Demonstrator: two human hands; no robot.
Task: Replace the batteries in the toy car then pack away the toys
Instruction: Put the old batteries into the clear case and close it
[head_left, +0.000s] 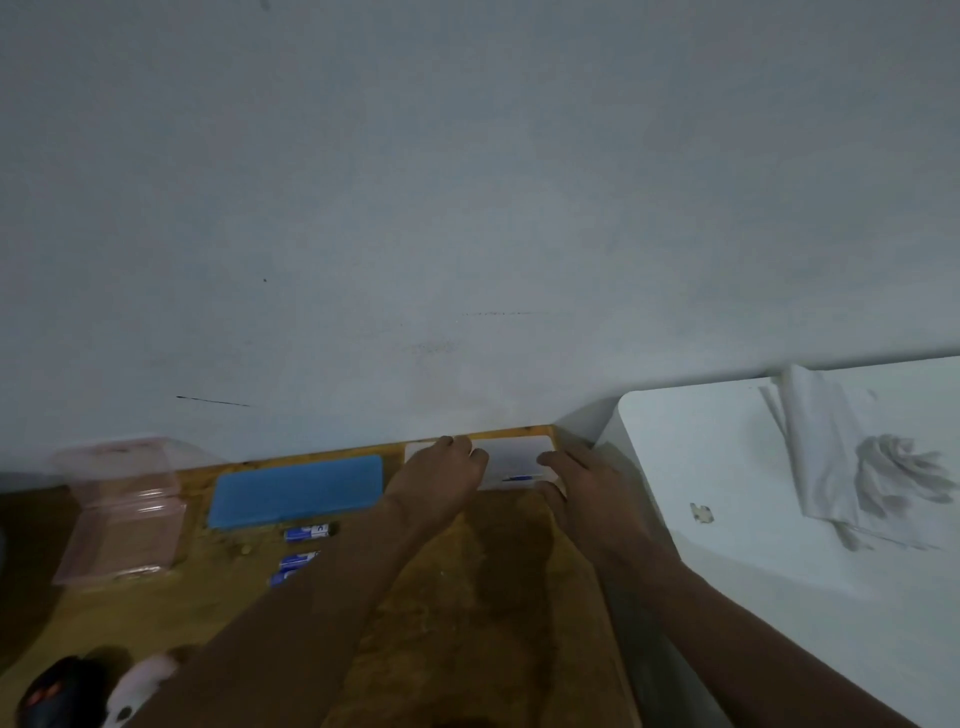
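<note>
3 batteries (300, 558); left hand (441, 470), right hand (584, 483) touch box (514, 456).

The box (511, 460) sits in the table's (467, 597) far right corner by the wall (467, 208); the case (296, 491) lies left of it, the tub (122, 514) further left. Batteries (306, 531) lie before the case, the car (57, 693) and toy (137, 686) nearest. Paper (831, 447) lies on the cabinet (727, 467), right.

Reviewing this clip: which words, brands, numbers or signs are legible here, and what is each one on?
No text can be read.
On the blue batteries: white label print, too blurred to read.
On the white box: a blue mark at its near edge, too blurred to read.
</note>
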